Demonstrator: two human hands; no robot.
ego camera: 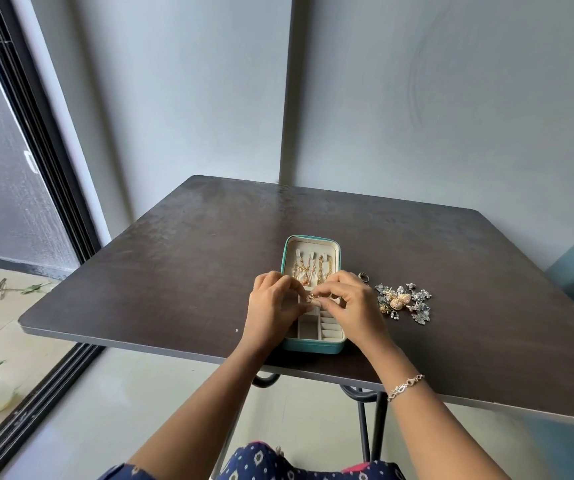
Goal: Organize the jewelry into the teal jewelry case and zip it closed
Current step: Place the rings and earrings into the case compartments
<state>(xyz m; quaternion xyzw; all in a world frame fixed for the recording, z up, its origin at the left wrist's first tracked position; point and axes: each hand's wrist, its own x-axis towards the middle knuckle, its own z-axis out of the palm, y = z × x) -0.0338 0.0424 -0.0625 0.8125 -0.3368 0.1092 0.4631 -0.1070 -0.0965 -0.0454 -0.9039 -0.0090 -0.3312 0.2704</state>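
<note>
A dark bench (174, 271) fills the middle of the frame, set into a grey wall corner. The teal jewelry case (313, 347) lies open at lower centre near the bench's front edge, its lid flat toward the wall with gold chains (313, 268) hung inside. Over the case's divided tray the left hand (273, 306) and right hand (351, 306) meet, fingertips of both curled in and pinching a small gold piece (310, 298). Right of the case lies a heap of loose jewelry (403, 302). Between heap and case sits a dark ring (364, 277).
</note>
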